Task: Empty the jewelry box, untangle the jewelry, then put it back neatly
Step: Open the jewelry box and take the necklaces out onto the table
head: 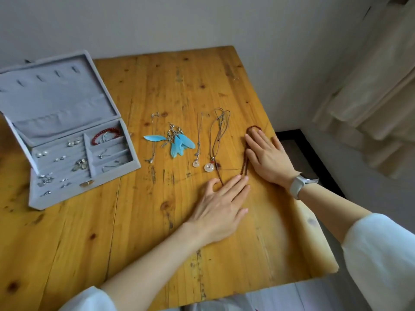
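Note:
An open grey jewelry box (20, 140) stands at the table's left, with a red bead bracelet (105, 134) and several small silver earrings in its compartments. On the wood lie a thin silver chain (153, 140), blue feather earrings (179, 142), a chain with a pale ring pendant (197, 162) and a cord necklace with a white disc pendant (209, 167). A long brown beaded string (244, 169) is stretched out at the right. My right hand (267, 157) lies flat with fingers on its far loop. My left hand (221, 205) presses straight fingers on its near end.
The wooden table (139, 221) ends close to my right hand, with a dark floor strip (301, 158) and a curtain (377, 90) beyond. A grey wall runs behind the table. A watch (301, 184) is on my right wrist.

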A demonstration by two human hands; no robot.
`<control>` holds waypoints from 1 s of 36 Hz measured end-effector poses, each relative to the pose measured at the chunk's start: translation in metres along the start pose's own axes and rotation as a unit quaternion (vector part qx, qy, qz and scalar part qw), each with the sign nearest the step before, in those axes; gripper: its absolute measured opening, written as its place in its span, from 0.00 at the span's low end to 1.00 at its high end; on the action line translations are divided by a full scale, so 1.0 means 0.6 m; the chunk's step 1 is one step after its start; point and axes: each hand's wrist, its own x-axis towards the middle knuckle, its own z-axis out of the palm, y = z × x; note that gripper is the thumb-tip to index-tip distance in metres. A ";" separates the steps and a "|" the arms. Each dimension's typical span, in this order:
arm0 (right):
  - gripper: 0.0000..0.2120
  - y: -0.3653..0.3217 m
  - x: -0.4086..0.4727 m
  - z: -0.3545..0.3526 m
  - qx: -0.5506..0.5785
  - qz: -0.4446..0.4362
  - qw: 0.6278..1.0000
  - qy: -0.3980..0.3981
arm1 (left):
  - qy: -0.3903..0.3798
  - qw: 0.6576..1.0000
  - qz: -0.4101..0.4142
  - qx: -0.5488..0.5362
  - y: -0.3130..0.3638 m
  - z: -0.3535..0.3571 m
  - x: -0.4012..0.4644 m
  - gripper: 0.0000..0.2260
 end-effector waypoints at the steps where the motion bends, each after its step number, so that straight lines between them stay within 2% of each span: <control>1: 0.24 0.002 0.007 0.001 -0.004 0.009 1.000 -0.017 | -0.007 1.000 0.000 0.005 -0.002 0.002 0.001 0.24; 6: 0.25 0.006 0.062 -0.002 -0.019 0.031 0.998 -0.051 | -0.007 1.000 -0.010 0.027 -0.007 -0.004 0.022 0.27; 13: 0.23 0.001 0.109 -0.010 0.001 0.027 0.998 -0.057 | -0.020 0.999 -0.022 0.023 -0.014 -0.012 0.053 0.26; 15: 0.21 -0.008 0.110 -0.017 0.043 0.037 0.998 -0.017 | 0.004 1.000 -0.019 -0.001 -0.020 -0.013 0.050 0.25; 18: 0.16 -0.038 0.103 -0.029 0.070 0.020 0.993 0.089 | 0.079 0.993 -0.043 -0.077 -0.039 -0.022 0.036 0.22; 22: 0.13 -0.111 0.094 -0.038 0.115 -0.024 0.986 0.122 | 0.212 0.953 -0.150 -0.156 -0.082 -0.047 -0.005 0.16; 27: 0.12 -0.237 0.098 -0.028 0.192 -0.070 0.975 0.088 | 0.314 0.907 -0.248 -0.132 -0.150 -0.083 -0.084 0.11; 33: 0.11 -0.402 0.111 0.013 0.219 -0.161 0.961 0.043 | 0.358 0.861 -0.356 -0.066 -0.243 -0.112 -0.202 0.11; 36: 0.11 -0.473 0.126 0.035 0.217 -0.193 0.956 0.033 | 0.346 0.839 -0.418 -0.026 -0.297 -0.119 -0.257 0.10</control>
